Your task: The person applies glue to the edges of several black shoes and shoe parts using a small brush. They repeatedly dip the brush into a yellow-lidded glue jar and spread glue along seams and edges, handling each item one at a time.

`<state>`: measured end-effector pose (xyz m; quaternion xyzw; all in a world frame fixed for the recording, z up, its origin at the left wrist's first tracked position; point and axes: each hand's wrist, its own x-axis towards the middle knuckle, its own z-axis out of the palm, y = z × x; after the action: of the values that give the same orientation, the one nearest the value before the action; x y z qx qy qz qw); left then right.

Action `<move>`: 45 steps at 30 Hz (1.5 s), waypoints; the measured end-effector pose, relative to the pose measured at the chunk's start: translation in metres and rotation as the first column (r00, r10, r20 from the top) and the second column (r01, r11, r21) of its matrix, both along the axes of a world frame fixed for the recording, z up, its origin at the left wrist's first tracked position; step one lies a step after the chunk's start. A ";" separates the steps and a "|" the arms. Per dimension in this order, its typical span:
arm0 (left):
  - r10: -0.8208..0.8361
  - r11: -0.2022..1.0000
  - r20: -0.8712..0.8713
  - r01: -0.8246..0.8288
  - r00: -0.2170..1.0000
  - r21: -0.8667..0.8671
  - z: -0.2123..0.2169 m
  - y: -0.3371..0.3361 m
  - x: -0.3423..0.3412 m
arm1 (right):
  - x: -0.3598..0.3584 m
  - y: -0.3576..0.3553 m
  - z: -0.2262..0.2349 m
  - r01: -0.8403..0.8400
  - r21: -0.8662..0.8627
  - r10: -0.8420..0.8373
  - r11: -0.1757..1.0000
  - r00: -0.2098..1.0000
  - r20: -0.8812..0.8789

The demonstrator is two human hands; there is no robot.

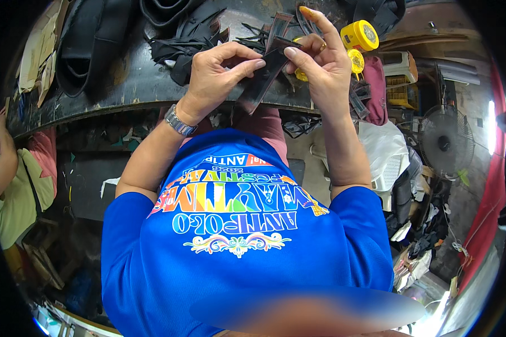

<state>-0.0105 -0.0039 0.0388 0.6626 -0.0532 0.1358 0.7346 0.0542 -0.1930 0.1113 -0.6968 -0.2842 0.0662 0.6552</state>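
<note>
Both my hands are raised over the edge of a dark workbench (112,84). My left hand (216,73), with a metal watch on its wrist, pinches the lower part of a flat black rubber strip (262,78) between thumb and fingers. My right hand (320,59) grips the strip's upper end, index finger stretched upward. The strip runs diagonally between the two hands. Behind them lies a heap of cut black rubber strips (191,36).
Yellow round containers (360,35) stand at the bench's right end. Large black inner tubes (90,39) lie at the back left. Another person in a pale shirt (11,185) sits at the left. A standing fan (447,140) and piled bags (385,151) are at the right.
</note>
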 end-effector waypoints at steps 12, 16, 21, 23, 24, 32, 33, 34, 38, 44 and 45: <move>-0.244 0.954 0.078 0.254 0.967 -0.158 -0.008 0.013 -0.005 | -0.032 -0.018 -0.017 0.073 0.116 -0.060 0.991 0.992 -0.110; -0.443 0.892 -0.167 0.415 0.881 -0.179 -0.010 0.000 -0.010 | -0.051 -0.014 -0.025 0.061 -0.062 -0.050 0.996 0.983 0.176; -0.440 0.887 -0.269 0.367 0.857 -0.280 -0.014 0.005 -0.019 | -0.050 -0.052 -0.034 0.386 -0.315 -0.211 0.867 0.857 0.470; -0.446 0.889 -0.286 0.382 0.848 -0.253 -0.017 0.005 -0.022 | -0.052 -0.063 -0.043 0.450 -0.545 -0.225 0.707 0.875 0.429; -0.456 0.887 -0.300 0.400 0.838 -0.231 -0.019 0.004 -0.023 | -0.053 -0.067 -0.049 0.466 -0.642 -0.241 0.609 0.880 0.409; -0.456 0.890 -0.348 0.432 0.819 -0.149 -0.026 -0.012 -0.024 | -0.044 -0.062 -0.078 0.484 -0.776 -0.158 0.406 0.873 0.462; -0.450 0.892 -0.347 0.430 0.823 -0.139 -0.027 -0.013 -0.024 | -0.043 -0.061 -0.079 0.474 -0.796 -0.165 0.377 0.880 0.446; -0.449 0.893 -0.354 0.426 0.821 -0.146 -0.028 -0.014 -0.025 | -0.042 -0.059 -0.081 0.472 -0.802 -0.162 0.367 0.881 0.445; -0.413 0.910 -0.299 0.406 0.860 -0.087 -0.032 -0.013 -0.023 | -0.040 -0.058 -0.079 0.484 -0.805 -0.146 0.344 0.874 0.463; -0.484 0.868 -0.369 0.487 0.793 -0.092 -0.036 -0.010 -0.020 | -0.051 -0.060 -0.049 0.542 -0.577 -0.171 0.612 0.802 0.572; -0.491 0.866 -0.360 0.488 0.793 -0.107 -0.036 -0.012 -0.019 | -0.054 -0.060 -0.044 0.497 -0.520 -0.174 0.695 0.818 0.548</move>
<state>-0.0293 -0.0156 0.0026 0.6365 -0.0808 -0.1877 0.7437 0.0004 -0.2526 0.0670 -0.9133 -0.2534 -0.1316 0.2904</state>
